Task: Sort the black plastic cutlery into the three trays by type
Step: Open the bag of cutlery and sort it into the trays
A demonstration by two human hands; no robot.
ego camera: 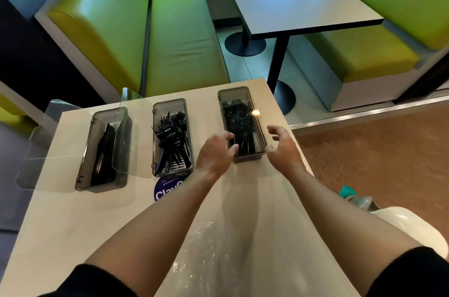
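Three smoky plastic trays stand in a row on the beige table (73, 219). The left tray (83, 175) holds black knives (103, 151) and the middle tray (189, 163) holds black forks (171, 136); both have their clear lids swung open. The right tray (247, 157) holds dark cutlery, seemingly spoons (237, 117), under what looks like a closed lid. My left hand (215, 153) touches this tray's near left corner, fingers curled on its top. My right hand (283, 146) hovers just right of the tray, fingers spread, holding nothing.
A crumpled clear plastic bag (206, 253) lies on the table between my forearms. A purple round sticker (167, 191) sits near the middle tray. The open lids (132, 141) (36, 151) stick out left of their trays. The table's right edge runs close beside my right hand.
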